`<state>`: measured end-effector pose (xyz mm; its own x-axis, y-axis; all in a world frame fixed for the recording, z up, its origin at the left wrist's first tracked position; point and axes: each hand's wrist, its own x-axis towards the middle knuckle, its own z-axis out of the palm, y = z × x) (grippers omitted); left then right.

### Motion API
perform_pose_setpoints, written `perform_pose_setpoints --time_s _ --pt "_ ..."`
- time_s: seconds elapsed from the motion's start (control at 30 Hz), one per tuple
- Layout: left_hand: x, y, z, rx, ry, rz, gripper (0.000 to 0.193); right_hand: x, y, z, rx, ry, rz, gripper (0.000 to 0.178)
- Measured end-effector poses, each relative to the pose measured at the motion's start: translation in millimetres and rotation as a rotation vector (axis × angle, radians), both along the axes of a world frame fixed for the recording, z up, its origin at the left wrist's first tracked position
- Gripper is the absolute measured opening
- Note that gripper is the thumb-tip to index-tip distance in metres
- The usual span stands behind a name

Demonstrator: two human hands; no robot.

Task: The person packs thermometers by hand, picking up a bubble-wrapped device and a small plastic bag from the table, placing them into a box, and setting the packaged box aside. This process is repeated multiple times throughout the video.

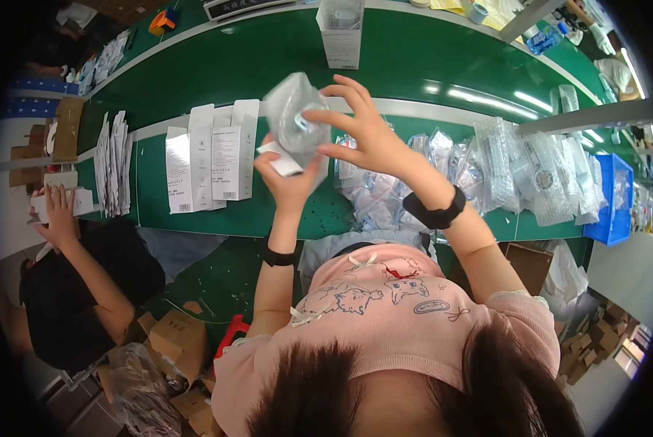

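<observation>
The left hand (292, 182) is raised above the green tabletop (150, 182), its grip clamped around a white carton (283, 166) whose flap sticks out between the fingers. A clear bubble-wrap pack (289, 102) is at the upper part of this carton, held up in front of the person's chest; how far it is inside is hard to see. The right hand (376, 137) meets the pack from the right, thumb and fingers spread apart with the fingertips against the wrap; whether that grip bears any of the weight I cannot tell. Black wristbands (436, 211) circle both wrists. On the tabletop, left of the hands, printed white boxes (181, 171) stand close together, and farther left lean flattened white cartons (113, 167). To the right, beside the right forearm, lies a heap of small clear bags (377, 193) with pale blue and white contents, then a row of bubble-wrap sleeves (541, 175), and a blue bin (612, 200) at the far end. An upright open white box (342, 47) stands beyond the hands. At far left, a co-worker's hand (61, 215) touches another white box.
</observation>
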<state>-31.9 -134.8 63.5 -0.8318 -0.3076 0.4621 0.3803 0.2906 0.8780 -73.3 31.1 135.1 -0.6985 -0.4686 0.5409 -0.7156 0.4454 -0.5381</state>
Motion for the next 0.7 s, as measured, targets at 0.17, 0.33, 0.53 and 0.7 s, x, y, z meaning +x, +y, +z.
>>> perform_pose_setpoints --time_s 0.17,0.33,0.53,0.7 --pt "2 -3 3 -0.129 0.199 -0.168 0.067 -5 25 6 -0.471 -0.195 -0.089 0.039" --pt "17 2 -42 -0.026 0.154 -0.209 0.069 -23 69 -108 0.255 -0.335 -0.593 0.036" --pt "25 -13 10 -0.282 -0.050 -0.191 0.052 -4 60 -164 0.411 -0.439 -0.425 0.037" --pt "29 -15 35 -0.483 -0.211 -0.129 0.022 0 53 -151 -0.057 -0.651 -0.603 0.040"
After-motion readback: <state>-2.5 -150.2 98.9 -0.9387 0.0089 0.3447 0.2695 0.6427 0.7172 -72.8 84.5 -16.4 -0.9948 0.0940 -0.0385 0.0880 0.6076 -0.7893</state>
